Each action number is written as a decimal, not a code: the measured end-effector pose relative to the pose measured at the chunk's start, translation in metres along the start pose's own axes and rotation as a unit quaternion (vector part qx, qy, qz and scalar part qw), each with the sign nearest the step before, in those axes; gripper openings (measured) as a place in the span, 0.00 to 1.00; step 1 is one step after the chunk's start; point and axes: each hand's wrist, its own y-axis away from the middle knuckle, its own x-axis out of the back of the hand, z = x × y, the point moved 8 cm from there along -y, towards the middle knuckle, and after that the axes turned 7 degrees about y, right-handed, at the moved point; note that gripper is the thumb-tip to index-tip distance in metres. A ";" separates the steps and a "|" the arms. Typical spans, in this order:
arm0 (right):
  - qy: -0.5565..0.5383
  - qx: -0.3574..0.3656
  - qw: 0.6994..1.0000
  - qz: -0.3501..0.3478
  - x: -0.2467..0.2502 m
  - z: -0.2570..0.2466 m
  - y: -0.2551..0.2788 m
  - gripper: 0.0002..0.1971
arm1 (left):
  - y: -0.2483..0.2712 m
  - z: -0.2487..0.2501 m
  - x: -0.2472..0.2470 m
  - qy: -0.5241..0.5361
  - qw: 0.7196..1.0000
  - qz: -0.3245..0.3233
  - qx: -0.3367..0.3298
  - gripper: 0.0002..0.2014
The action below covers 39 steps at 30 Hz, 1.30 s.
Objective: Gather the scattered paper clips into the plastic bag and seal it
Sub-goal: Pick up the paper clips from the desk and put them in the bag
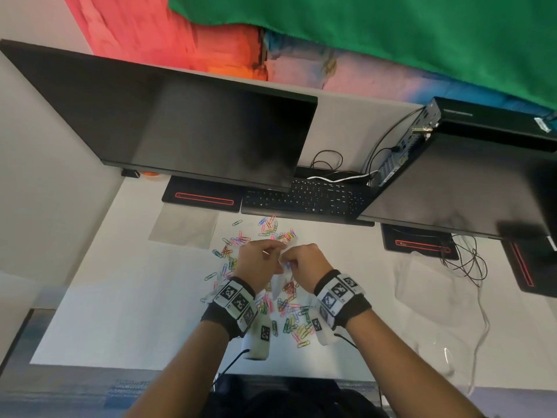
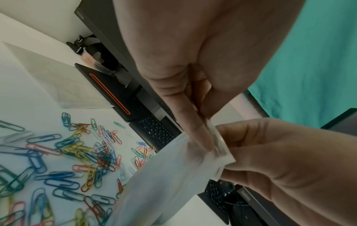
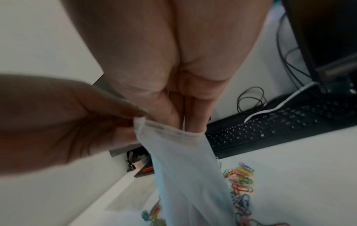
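A small translucent plastic bag (image 1: 278,283) hangs between my two hands above the white desk (image 1: 120,297). My left hand (image 1: 272,254) pinches one side of its top edge, seen close in the left wrist view as left hand (image 2: 203,137) on the bag (image 2: 164,175). My right hand (image 1: 291,262) pinches the other side; in the right wrist view the right hand (image 3: 183,120) has fingertips at the mouth of the bag (image 3: 183,168). Coloured paper clips (image 1: 289,315) lie scattered under and around the hands, also as paper clips (image 2: 77,152) and paper clips (image 3: 241,177).
A black keyboard (image 1: 304,197) lies just behind the clips, under a dark monitor (image 1: 180,122). A second monitor (image 1: 452,188), a small computer (image 1: 482,122) and loose cables (image 1: 464,260) stand right. A pale sheet (image 1: 184,227) lies back left, clear plastic (image 1: 428,297) right.
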 end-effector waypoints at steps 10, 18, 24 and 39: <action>-0.115 -0.144 0.982 0.041 -0.003 0.093 0.011 0.18 | 0.005 0.002 0.028 0.009 0.999 0.037 0.003 0.10; 0.091 -0.076 0.989 -0.093 -0.096 0.116 0.053 0.24 | 0.007 -0.005 0.033 -0.008 0.999 0.037 0.005 0.11; 0.068 -0.022 0.995 -0.066 -0.094 0.103 0.089 0.21 | 0.009 -0.009 0.022 0.009 1.000 0.020 0.009 0.11; -0.081 -0.090 0.993 -0.002 -0.108 0.109 0.089 0.17 | 0.018 -0.009 0.011 0.035 0.999 -0.011 0.025 0.12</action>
